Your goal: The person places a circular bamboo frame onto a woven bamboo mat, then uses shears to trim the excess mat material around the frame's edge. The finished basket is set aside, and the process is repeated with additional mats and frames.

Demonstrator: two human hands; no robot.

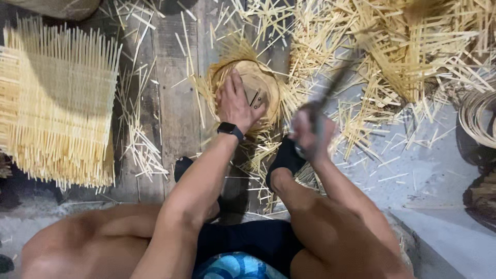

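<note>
A round woven bamboo basket (pixel 258 82) with loose splint ends sticking out lies on the wooden planks in front of me. My left hand (pixel 235 103), a black watch on its wrist, presses flat on the basket's rim. My right hand (pixel 309 132) is blurred and grips the handle of a long knife (pixel 336 82), whose blade points up and to the right above the basket's right edge. A foot in a black sock (pixel 285 157) rests just below the basket.
A stack of flat woven bamboo mats (pixel 57 103) sits at the left. Cut bamboo splints (pixel 408 57) lie heaped at the top right and scattered over planks and concrete. Coiled bamboo strips (pixel 478 116) lie at the right edge. My bare knees fill the bottom.
</note>
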